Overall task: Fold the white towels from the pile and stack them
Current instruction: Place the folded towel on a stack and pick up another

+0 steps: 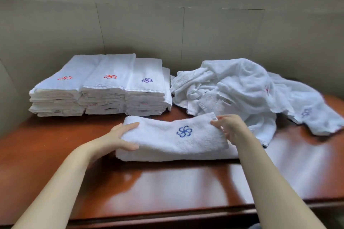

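A folded white towel (167,141) with a blue pinwheel emblem lies in the middle of the wooden table (167,188). My left hand (119,139) grips its left end, thumb underneath and fingers on top. My right hand (230,128) pinches its upper right corner. To the back right sprawls the loose pile of unfolded white towels (247,91). At the back left stand three stacks of folded towels (100,87), two topped with red emblems and one with a purple emblem.
A beige wall runs close behind the stacks and the pile. The table's dark front edge (186,217) lies near me. A window sill shows at the top.
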The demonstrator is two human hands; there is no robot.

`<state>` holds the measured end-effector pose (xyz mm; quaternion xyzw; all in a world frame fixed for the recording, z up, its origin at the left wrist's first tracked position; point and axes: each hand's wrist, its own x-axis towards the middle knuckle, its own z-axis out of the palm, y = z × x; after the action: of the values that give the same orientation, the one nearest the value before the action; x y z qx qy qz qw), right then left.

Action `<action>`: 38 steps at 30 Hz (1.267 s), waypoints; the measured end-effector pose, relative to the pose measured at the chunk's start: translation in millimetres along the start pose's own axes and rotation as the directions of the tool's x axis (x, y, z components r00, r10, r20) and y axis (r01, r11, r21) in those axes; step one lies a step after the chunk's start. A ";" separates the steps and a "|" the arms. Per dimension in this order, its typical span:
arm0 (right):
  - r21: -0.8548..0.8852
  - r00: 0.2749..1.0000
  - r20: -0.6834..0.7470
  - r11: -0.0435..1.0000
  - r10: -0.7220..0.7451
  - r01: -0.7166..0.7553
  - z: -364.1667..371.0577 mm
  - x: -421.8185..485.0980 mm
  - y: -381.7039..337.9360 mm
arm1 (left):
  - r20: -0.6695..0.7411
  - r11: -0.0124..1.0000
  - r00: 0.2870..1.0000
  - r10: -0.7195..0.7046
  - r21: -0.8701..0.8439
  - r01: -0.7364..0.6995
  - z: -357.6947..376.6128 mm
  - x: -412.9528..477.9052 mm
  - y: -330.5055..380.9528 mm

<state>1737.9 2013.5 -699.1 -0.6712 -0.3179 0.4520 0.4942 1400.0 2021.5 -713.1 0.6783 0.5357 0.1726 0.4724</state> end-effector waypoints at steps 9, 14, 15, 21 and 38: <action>-0.137 0.998 0.002 0.988 -0.068 0.068 -15.4 11.1 26.6 | -0.240 0.907 0.927 -0.289 -0.377 0.185 17.9 28.9 12.8; 0.200 0.996 0.090 0.979 0.028 -0.046 -42.1 13.0 27.7 | -0.083 0.867 0.937 -0.340 -0.415 0.278 30.9 31.4 23.1; 0.267 0.991 0.129 0.960 0.046 -0.079 -45.8 12.3 27.8 | -0.109 0.886 0.939 -0.326 -0.381 0.263 32.8 33.0 23.4; 0.179 0.988 0.093 0.978 -0.127 0.109 -39.9 4.8 16.8 | -0.224 0.872 0.927 -0.300 -0.458 0.172 0.0 28.5 21.3; -0.116 0.992 0.003 0.985 -0.130 0.129 -26.1 9.6 25.3 | -0.325 0.944 0.888 -0.326 -0.165 0.287 0.0 19.0 3.7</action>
<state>1765.1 2004.3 -723.3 -0.6775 -0.3855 0.3983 0.4835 1409.1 2038.5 -715.2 0.5161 0.7005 0.2428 0.4289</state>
